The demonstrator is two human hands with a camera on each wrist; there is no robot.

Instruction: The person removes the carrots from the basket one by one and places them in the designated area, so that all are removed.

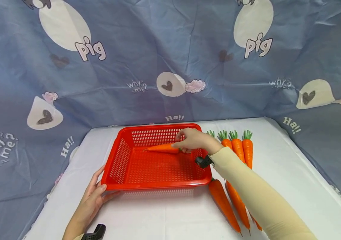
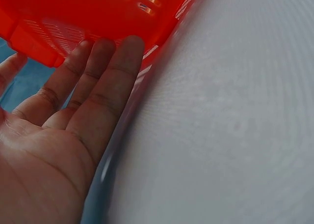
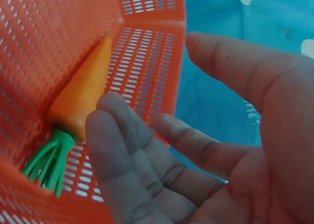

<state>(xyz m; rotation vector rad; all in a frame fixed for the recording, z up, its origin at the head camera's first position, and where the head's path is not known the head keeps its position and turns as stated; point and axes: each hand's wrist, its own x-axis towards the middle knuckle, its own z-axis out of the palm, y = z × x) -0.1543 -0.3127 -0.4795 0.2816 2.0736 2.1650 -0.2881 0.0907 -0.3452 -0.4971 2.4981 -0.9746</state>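
A red plastic basket point(image 1: 158, 185) with perforated sides lies on the white tabletop. Its near left corner is held by my left hand point(image 1: 91, 198), thumb at the rim and fingers along the outer wall; the left wrist view shows these fingers point(image 2: 105, 98) against the red plastic. Inside, near the far wall, lies one orange carrot point(image 1: 163, 148), its green top point(image 3: 51, 160) toward the right side. My right hand point(image 1: 192, 138) hovers over that end. In the right wrist view its thumb and fingers point(image 3: 110, 150) are spread, with nothing gripped between them.
Right of the basket several more carrots point(image 1: 247, 150) lie on the white tabletop point(image 1: 296, 186), some partly hidden by my right sleeve point(image 1: 251, 190). One carrot point(image 1: 224, 203) lies close to the basket's near right corner. A blue printed cloth point(image 1: 170, 60) hangs behind the table.
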